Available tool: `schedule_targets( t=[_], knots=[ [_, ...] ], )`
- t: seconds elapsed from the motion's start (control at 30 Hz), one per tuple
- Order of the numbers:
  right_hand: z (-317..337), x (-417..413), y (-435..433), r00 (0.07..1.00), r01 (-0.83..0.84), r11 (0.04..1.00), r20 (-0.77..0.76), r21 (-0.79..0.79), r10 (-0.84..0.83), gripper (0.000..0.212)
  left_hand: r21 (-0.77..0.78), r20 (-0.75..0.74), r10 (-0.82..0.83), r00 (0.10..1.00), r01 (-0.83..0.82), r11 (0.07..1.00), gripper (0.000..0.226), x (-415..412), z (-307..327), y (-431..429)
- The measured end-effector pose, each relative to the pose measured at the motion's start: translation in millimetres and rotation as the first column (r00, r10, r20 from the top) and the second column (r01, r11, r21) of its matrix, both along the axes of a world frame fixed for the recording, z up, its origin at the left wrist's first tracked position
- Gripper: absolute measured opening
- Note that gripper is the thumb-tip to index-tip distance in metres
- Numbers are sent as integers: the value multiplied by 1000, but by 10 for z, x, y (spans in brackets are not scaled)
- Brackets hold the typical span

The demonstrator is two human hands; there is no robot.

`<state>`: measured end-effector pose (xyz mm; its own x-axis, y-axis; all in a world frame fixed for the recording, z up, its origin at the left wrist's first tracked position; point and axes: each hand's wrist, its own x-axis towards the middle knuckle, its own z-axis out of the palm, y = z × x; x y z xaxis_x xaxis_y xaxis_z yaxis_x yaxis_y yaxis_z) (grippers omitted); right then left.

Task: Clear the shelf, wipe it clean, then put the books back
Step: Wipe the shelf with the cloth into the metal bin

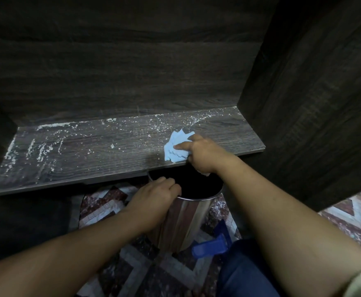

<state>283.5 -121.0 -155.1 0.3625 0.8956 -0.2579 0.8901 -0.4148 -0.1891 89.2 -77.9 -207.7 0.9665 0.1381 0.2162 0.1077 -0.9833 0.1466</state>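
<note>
The right hand (pixel 203 155) presses a pale blue cloth (pixel 176 150) onto the dark shelf (pixel 79 151) at its front edge, near its right end, fingers curled round the cloth. White powder (pixel 42 146) speckles the shelf, thickest at its left end. Just below the shelf's front edge the left hand (pixel 154 196) grips a steel bin (pixel 186 219) by its rim, fingers hooked over it

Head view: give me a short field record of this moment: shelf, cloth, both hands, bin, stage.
shelf: dark wood, no books on it, white crumbs scattered, thickest at left
cloth: light blue, on the shelf's front edge
steel bin: mouth under the shelf edge, below the cloth
right hand: holds the cloth down
left hand: grips the steel bin's rim
stage: shelf cleared, wiping unfinished
</note>
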Motion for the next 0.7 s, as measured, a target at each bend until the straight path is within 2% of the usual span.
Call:
schedule_targets(
  t=[0.2, 0.3, 0.33, 0.4, 0.47, 0.53, 0.6, 0.7],
  knots=[
    [266, -42, -111, 999, -39, 978, 15, -207, 43, 69, -7, -3, 7, 1000, -7, 1000, 38, -12, 24, -4],
    [489, -53, -210, 1000, -18, 973, -15, -230, 15, 65, 5, -3, 1, 1000, -1, 1000, 38, -9, 41, -13],
    [527, -28, -232, 1000, -9, 981, -6, -196, 8, 64, 4, -3, -1, 1000, 1, 1000, 38, -8, 44, -18],
    [510, 72, -245, 999, 18, 1000, 29, -11, -18, 59, -5, 3, 0, 1000, 0, 1000, 39, -13, 43, -22],
    [390, 190, -239, 993, 58, 979, 87, 198, -77, 59, -16, 12, 3, 1000, -3, 1000, 40, -18, 29, -19],
    [257, 283, -236, 973, 104, 944, 166, 314, -162, 62, -40, 17, 2, 1000, -1, 999, 39, -22, 10, -13],
    [111, 373, -247, 936, 133, 934, 268, 333, -228, 63, -52, 21, 4, 1000, -3, 999, 38, -20, -2, -5],
    [-84, 502, -285, 927, 145, 969, 314, 200, -204, 59, -56, 25, 7, 1000, -6, 998, 37, -15, -4, -5]
  ],
)
